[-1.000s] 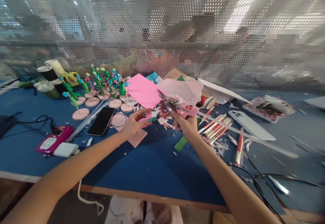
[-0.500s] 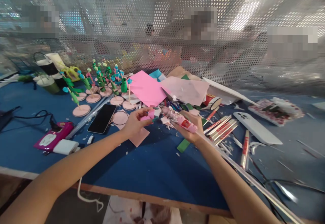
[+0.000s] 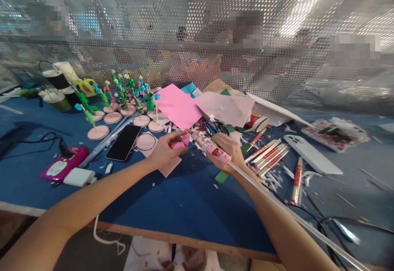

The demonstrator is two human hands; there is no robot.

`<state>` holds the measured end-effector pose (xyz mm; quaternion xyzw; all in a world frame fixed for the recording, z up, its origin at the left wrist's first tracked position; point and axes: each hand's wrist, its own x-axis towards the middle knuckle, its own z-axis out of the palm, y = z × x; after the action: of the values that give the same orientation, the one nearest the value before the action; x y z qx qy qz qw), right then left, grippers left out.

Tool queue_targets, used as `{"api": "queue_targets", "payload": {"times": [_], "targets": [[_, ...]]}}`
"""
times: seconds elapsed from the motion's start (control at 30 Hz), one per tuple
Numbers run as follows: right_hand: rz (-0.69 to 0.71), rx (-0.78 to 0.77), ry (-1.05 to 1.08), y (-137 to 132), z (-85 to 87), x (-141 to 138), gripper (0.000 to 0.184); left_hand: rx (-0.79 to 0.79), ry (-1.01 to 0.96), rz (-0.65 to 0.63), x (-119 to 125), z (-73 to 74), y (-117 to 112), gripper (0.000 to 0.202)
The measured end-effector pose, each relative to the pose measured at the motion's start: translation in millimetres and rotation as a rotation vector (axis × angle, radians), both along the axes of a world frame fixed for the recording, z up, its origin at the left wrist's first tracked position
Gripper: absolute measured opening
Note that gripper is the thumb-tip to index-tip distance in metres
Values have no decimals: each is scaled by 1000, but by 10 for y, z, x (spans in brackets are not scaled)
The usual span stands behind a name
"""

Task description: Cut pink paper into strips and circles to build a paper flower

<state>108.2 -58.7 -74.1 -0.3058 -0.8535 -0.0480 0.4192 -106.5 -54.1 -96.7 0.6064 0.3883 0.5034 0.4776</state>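
Pinched in the fingers of my left hand [image 3: 168, 150] is a small folded piece of bright pink paper [image 3: 184, 140]. My right hand [image 3: 229, 152] grips a pink glue gun [image 3: 212, 146], whose nozzle points left at the pink paper, close to it. A long clear glue stick [image 3: 286, 211] trails from the gun's back over my right forearm. Beneath my left hand lies a pale pink paper piece [image 3: 169, 167]. A green paper strip [image 3: 222, 176] shows under my right hand. Whether the nozzle touches the paper, I cannot tell.
Paper flowers on round pink bases [image 3: 98, 132] stand at the back left. A black phone [image 3: 123, 143], a purple power strip [image 3: 69, 162] and a white phone [image 3: 312, 154] lie on the blue table [image 3: 172, 209]. Pink sheets [image 3: 178, 105], wrapped sticks [image 3: 271, 156] and scraps surround the hands.
The glue gun has shifted slightly left and its nozzle is nearer the pink paper. My left hand has turned the paper a little and moved slightly right.
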Motion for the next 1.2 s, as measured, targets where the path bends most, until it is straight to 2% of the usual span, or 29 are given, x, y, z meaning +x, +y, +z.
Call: {"api": "queue_targets", "payload": {"times": [0.33,0.67,1.2], "targets": [[-3,16,-4,1,14,-6,23,37,51,12,-5,4,-10,53],[-23,28,-30,21,-21,12,21,96,78,8,-8,3,-13,49],[-44,54,-36,29,-31,11,19,38,51,8,7,39,-31,53]]}}
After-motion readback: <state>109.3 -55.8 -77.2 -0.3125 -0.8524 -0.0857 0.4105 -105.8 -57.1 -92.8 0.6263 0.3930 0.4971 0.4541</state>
